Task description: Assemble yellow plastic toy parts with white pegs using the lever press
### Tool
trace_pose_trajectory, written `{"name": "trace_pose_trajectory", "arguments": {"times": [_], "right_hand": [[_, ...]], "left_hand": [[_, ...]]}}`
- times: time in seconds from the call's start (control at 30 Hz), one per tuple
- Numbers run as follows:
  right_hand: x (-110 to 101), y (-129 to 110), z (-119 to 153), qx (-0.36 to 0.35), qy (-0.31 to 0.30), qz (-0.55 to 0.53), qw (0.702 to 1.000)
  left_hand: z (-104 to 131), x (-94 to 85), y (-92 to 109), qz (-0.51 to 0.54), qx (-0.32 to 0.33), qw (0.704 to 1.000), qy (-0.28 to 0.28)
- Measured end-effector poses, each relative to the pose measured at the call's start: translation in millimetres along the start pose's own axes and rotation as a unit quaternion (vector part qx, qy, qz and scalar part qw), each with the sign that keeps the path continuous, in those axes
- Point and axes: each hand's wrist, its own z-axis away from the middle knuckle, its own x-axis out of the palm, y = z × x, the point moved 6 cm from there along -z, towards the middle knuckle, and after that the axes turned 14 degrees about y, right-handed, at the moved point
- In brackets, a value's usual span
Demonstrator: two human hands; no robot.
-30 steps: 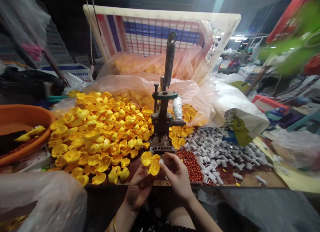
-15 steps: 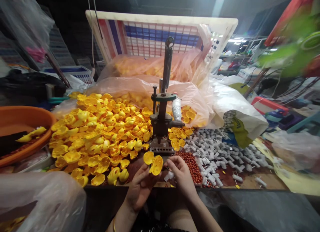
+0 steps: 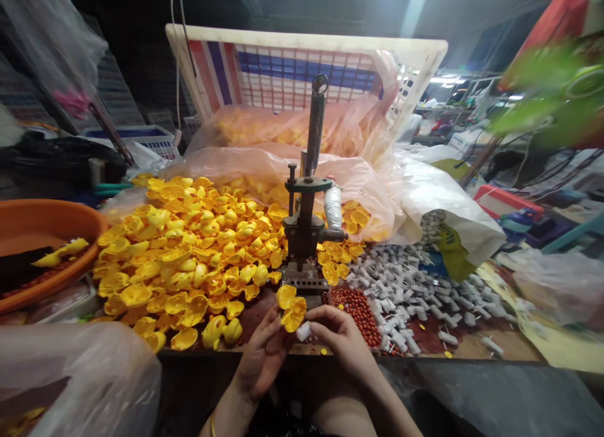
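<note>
My left hand [image 3: 265, 349] grips a hollow yellow plastic shell half [image 3: 293, 314], its inside facing up; it looks like half of a toy duck. Close to the shell's right edge, my right hand [image 3: 340, 336] pinches a small white plastic piece [image 3: 304, 331]. Whether the white piece touches the shell I cannot tell. Just beyond both hands stands a dark metal hand press [image 3: 304, 232] with a tall spring and a tape-wrapped handle [image 3: 333, 207].
Yellow shell halves [image 3: 189, 254] are heaped left of the press. To its right lie reddish-brown beads [image 3: 361, 314] and many white pieces with metal pins [image 3: 410, 292]. An orange basin [image 3: 89, 261] sits far left, a white crate [image 3: 306, 39] behind, and a blurred green fan [image 3: 552, 104] upper right.
My right hand has brought the white piece up and leftward to the shell's edge. The shell in my left hand has tilted slightly.
</note>
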Motion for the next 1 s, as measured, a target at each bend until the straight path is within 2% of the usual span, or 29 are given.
{"name": "trace_pose_trajectory", "arguments": {"times": [0.17,0.3,0.47,0.53,0.6,0.63,0.7,0.77,0.83,0.87,0.9,0.93,1.0], "right_hand": [[-0.6,-1.8,-4.2,-0.018,0.038,0.024,0.999],[1.0,0.5,-6.0,-0.031,0.03,0.081,0.996],[-2.3,-4.7,-4.3,-0.099,0.08,0.129,0.983],[2.7,-6.6,-1.6,-0.116,0.056,0.116,0.985],[13.1,-5.8,1.2,-0.12,-0.011,0.114,0.986],[16.7,-5.7,1.8,-0.128,-0.031,0.125,0.983],[16.5,-7.7,-0.4,-0.153,-0.014,0.162,0.975],[9.3,-13.0,-6.1,-0.177,0.033,0.192,0.965],[0.7,-18.4,-13.5,-0.181,0.031,0.224,0.957],[-5.8,-21.2,-17.9,-0.185,0.026,0.262,0.947],[-14.8,-23.9,-22.8,-0.191,0.031,0.322,0.927],[-26.1,-25.5,-28.1,-0.193,0.046,0.401,0.894],[-51.7,-22.9,-39.2,-0.168,0.078,0.578,0.795]], "left_hand": [[1.2,3.3,-2.0,-0.01,-0.016,1.0,-0.022],[-0.4,0.2,0.5,-0.035,-0.03,0.998,-0.031],[0.8,3.3,6.9,-0.073,-0.043,0.995,-0.05],[1.1,4.9,4.1,-0.082,-0.074,0.993,-0.051],[-0.5,3.5,1.4,-0.124,-0.074,0.989,-0.037],[-2.5,1.7,3.2,-0.161,-0.038,0.986,-0.022],[-5.3,0.7,15.1,-0.243,0.113,0.963,0.001],[-2.8,6.1,26.3,-0.335,0.273,0.902,-0.01],[-1.9,11.5,29.2,-0.42,0.35,0.837,-0.028],[-3.6,11.7,30.3,-0.449,0.362,0.817,-0.022],[-6.1,10.4,32.7,-0.459,0.366,0.809,-0.005],[-9.1,7.6,35.8,-0.449,0.361,0.817,0.018],[-16.2,-1.4,41.4,-0.387,0.326,0.86,0.069]]}}
